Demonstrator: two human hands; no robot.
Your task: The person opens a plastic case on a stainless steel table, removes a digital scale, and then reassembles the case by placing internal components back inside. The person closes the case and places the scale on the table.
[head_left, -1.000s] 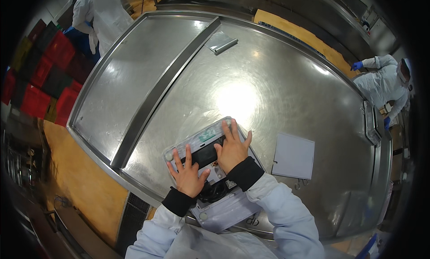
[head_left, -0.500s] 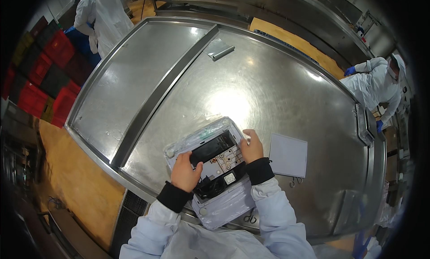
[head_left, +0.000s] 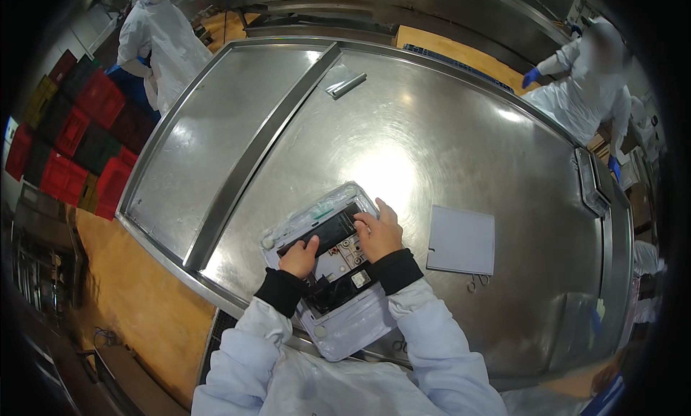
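A white, flat device (head_left: 351,337) wrapped in clear plastic lies bottom up on the metal table in front of me. Its open middle bay shows a pale plate with holes and metal fittings (head_left: 341,259), plus a bundle of black cable (head_left: 330,295). Along the bay's far side is a long black rectangular part (head_left: 332,233). At its left end, my left hand (head_left: 296,260) is closed with the thumb on top. My right hand (head_left: 380,236) pinches the other end with thumb and forefinger. The undersides of the fingers are hidden.
A white flat panel (head_left: 461,239) lies right of the device, scissor-like handles (head_left: 478,282) poking out below it. A clear film roll (head_left: 347,85) rests beside the raised metal divider (head_left: 266,150). Co-workers (head_left: 162,45) stand beyond the table; red crates (head_left: 75,132) are stacked left.
Both hands have shifted from the device's sides onto the ends of the black rectangular part. My right hand moved left and inward. A co-worker at the right has straightened up.
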